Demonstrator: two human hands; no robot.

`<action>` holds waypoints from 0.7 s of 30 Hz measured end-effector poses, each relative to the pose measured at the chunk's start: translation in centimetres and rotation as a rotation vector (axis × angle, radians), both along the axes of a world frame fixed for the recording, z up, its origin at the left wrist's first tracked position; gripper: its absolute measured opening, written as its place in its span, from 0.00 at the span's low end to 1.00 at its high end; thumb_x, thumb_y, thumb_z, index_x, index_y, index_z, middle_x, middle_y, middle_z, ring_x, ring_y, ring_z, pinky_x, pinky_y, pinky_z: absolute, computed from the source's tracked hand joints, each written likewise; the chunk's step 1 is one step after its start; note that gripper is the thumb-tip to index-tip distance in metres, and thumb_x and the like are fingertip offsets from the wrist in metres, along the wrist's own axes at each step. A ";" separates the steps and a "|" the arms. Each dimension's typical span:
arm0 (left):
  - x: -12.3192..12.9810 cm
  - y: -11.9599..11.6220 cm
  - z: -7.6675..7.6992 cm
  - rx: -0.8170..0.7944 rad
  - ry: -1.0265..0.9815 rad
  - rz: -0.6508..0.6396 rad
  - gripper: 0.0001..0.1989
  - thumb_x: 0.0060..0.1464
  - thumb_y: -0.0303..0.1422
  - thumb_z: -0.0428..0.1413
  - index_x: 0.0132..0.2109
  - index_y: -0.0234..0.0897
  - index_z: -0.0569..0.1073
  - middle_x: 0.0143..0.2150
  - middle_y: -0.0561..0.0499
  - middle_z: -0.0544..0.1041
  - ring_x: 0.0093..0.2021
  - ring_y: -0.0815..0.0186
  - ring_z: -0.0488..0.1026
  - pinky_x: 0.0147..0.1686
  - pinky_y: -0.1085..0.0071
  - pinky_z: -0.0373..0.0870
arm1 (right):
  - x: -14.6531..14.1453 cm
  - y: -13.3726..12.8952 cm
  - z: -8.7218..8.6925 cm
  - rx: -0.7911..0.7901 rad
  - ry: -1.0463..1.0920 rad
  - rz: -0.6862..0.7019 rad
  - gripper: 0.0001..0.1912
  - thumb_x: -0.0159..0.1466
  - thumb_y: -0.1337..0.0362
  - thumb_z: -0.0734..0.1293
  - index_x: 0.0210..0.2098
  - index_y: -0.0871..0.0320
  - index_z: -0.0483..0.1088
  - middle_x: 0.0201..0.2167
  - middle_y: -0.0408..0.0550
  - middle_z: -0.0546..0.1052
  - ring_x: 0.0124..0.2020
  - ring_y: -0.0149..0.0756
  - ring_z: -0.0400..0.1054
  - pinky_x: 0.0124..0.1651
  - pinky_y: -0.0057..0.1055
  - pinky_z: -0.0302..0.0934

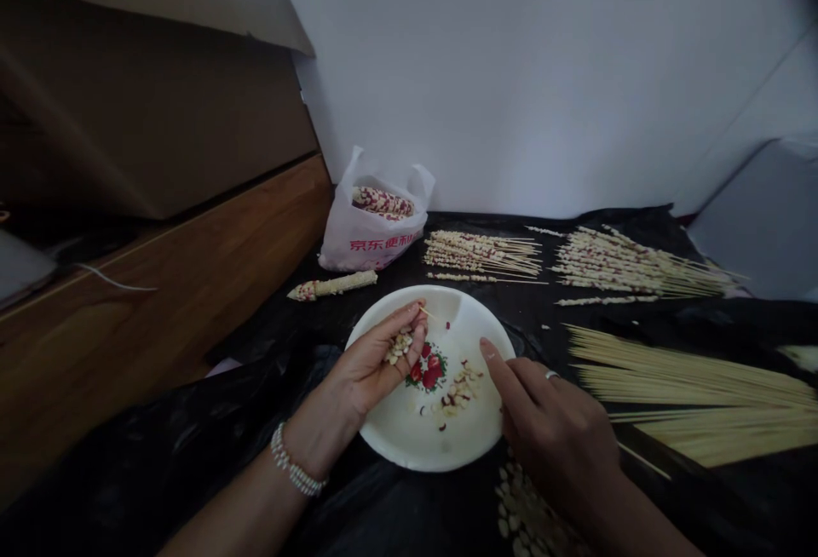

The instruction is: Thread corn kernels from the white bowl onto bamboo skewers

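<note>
My left hand [389, 348] is over the left half of a white bowl [389, 442], palm turned up. Pale corn kernels [399, 346] lie in its curled fingers. Its thumb and fingertips pinch a thin pale skewer [427, 312], of which only a short end shows. My right hand [543, 404] hangs over the bowl's right rim, index finger stretched out; its other fingers are partly hidden and I see nothing in it. Loose white and dark red kernels [461, 391] lie in the bowl, beside a printed red flower pattern.
Behind the bowl are a white plastic bag [371, 238] of corn cobs and a partly stripped cob [333, 285]. Kernel-threaded skewers [479, 252] lie in two piles, with bare skewers [690, 378] to the right. More kernels [521, 510] lie near my right wrist, on black plastic sheeting [409, 506].
</note>
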State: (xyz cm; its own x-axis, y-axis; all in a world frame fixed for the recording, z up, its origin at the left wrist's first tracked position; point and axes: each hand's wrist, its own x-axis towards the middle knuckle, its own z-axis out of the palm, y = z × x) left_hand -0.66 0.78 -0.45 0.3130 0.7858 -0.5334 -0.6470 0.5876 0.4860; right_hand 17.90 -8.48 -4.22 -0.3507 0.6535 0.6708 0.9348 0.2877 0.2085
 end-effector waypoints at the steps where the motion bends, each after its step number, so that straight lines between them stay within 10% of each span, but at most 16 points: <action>1: 0.1 -0.1 -0.1 -0.003 0.008 -0.007 0.12 0.49 0.17 0.57 0.42 0.29 0.75 0.34 0.46 0.78 0.32 0.70 0.76 0.33 0.79 0.75 | -0.1 0.0 0.0 0.001 -0.002 0.000 0.23 0.60 0.75 0.59 0.55 0.64 0.64 0.28 0.46 0.73 0.25 0.29 0.60 0.28 0.30 0.51; 7: 0.5 -0.8 -0.7 0.000 0.033 -0.099 0.14 0.49 0.17 0.57 0.43 0.33 0.75 0.36 0.47 0.79 0.32 0.69 0.77 0.32 0.76 0.76 | -0.6 0.3 0.3 0.013 0.013 0.024 0.21 0.61 0.75 0.59 0.54 0.66 0.66 0.29 0.47 0.74 0.26 0.30 0.61 0.29 0.30 0.52; 15: -0.4 0.5 0.9 -0.027 -0.086 0.096 0.15 0.52 0.17 0.54 0.47 0.29 0.73 0.35 0.47 0.78 0.32 0.70 0.76 0.33 0.77 0.76 | 0.9 0.5 0.9 0.012 -0.011 -0.089 0.23 0.62 0.68 0.63 0.57 0.62 0.62 0.37 0.47 0.76 0.27 0.30 0.64 0.30 0.30 0.51; 21: -1.0 1.1 1.3 -0.030 -0.087 0.192 0.19 0.56 0.18 0.51 0.54 0.32 0.69 0.36 0.48 0.78 0.32 0.72 0.76 0.32 0.79 0.76 | 2.0 0.7 1.0 -0.061 0.108 -0.017 0.09 0.66 0.62 0.59 0.37 0.57 0.70 0.26 0.42 0.72 0.23 0.28 0.62 0.28 0.29 0.48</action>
State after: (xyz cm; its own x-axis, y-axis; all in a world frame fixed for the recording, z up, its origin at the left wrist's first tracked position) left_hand -1.67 1.86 0.89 0.2052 0.8196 -0.5349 -0.7871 0.4630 0.4075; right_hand 19.87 -7.81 -3.20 -0.2669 0.6992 0.6632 0.9557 0.2805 0.0889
